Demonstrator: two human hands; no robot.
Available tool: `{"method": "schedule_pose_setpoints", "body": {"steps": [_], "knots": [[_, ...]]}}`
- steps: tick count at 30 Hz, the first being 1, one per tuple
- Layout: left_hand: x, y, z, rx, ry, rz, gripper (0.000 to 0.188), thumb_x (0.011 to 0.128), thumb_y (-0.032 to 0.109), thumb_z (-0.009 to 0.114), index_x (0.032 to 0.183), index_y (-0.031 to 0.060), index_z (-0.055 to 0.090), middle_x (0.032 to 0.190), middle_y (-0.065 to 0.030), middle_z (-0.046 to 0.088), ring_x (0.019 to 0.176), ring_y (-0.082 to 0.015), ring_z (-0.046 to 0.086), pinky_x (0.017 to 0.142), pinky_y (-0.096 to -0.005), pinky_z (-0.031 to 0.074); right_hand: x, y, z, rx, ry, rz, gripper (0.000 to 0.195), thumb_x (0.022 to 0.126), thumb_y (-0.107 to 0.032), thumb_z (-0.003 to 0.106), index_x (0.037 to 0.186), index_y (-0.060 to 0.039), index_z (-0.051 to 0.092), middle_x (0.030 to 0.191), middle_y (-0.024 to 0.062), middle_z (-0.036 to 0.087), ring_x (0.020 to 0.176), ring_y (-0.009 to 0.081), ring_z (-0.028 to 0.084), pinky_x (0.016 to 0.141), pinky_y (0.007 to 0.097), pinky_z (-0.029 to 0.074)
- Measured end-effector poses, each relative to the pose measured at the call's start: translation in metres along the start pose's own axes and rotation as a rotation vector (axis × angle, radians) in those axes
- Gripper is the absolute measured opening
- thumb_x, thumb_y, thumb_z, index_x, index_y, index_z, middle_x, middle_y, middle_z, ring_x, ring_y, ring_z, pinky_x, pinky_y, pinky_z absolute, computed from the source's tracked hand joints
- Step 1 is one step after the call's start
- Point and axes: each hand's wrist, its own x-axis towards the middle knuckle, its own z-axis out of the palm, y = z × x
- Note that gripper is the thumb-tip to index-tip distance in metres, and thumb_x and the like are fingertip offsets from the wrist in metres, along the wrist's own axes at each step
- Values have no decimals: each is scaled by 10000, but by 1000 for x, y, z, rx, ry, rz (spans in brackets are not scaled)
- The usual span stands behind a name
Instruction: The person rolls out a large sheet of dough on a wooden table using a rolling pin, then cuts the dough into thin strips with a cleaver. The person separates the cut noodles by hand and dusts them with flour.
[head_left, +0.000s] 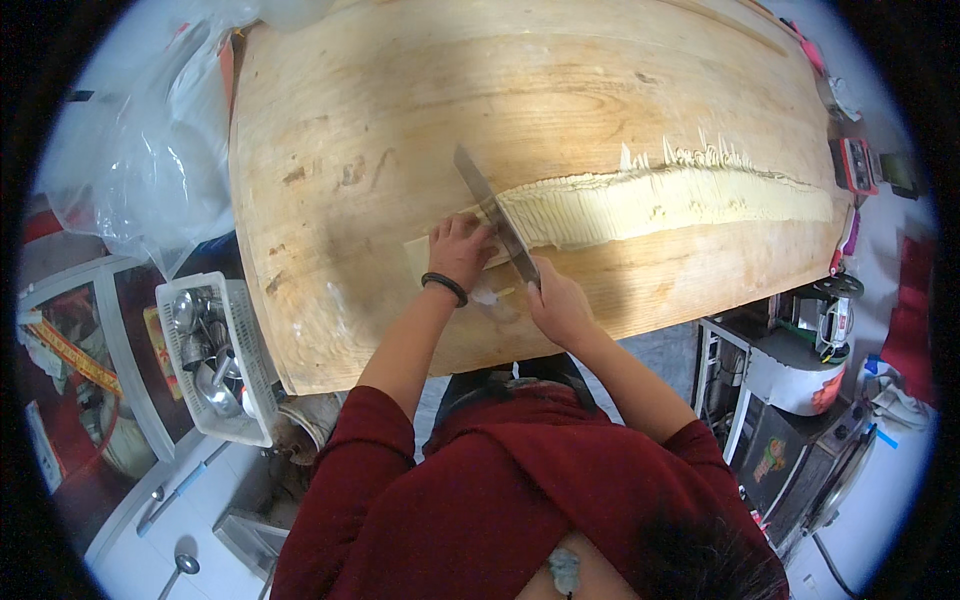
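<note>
My right hand (564, 304) grips the handle of a long, wide-bladed kitchen knife (480, 184). The blade slants up and to the left across a folded sheet of pale dough (421, 253). On that sheet's uncut end, my left hand (459, 253) presses down, fingertips close beside the blade. To the right of the knife stretches a long row of narrow cut noodles (675, 206), still side by side, with some strands sticking up along the far edge. A little white flour and a small dough scrap (507, 292) lie nearer my body.
The work surface is a large wooden board (540, 97). A white plastic basket (259, 375) of metal ladles and utensils stands off its left edge, below a clear plastic bag (161, 142). A machine (829, 322) sits to the right. A wooden rod (724, 22) lies along the far edge.
</note>
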Motion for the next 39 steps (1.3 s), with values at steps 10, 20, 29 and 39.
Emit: {"method": "schedule_pose_setpoints", "body": {"steps": [10,20,29,39], "knots": [[-2,-4,-8,22,-40,165,217,822,185,613,1036,148,623,1098,-68,572,1069,-293,529,896,-440,432,-2,3,-7,20,-14,-29,310,906,-155,501,1195,-50,455,840,276,626,797,480,593,707,561,449],[1,-14,-6,18,-86,249,224,840,194,588,1060,153,613,1096,-64,576,1063,-291,533,877,-441,443,-10,-21,9,-134,-56,111,308,919,-162,475,1194,-24,456,849,289,624,819,485,595,726,560,457],[-4,-29,-10,-104,-102,258,199,813,139,612,1012,147,611,1104,-61,576,1076,-290,529,881,-440,443,-19,-36,13,-121,31,90,268,918,-187,462,1145,-45,468,925,278,647,833,464,621,766,570,458],[-7,-35,-11,-149,-97,335,167,816,135,604,983,130,609,1103,-63,574,1080,-289,527,907,-426,434,19,-43,31,-69,78,132,313,920,-199,456,1192,-46,439,914,291,638,828,487,604,754,577,447]]}}
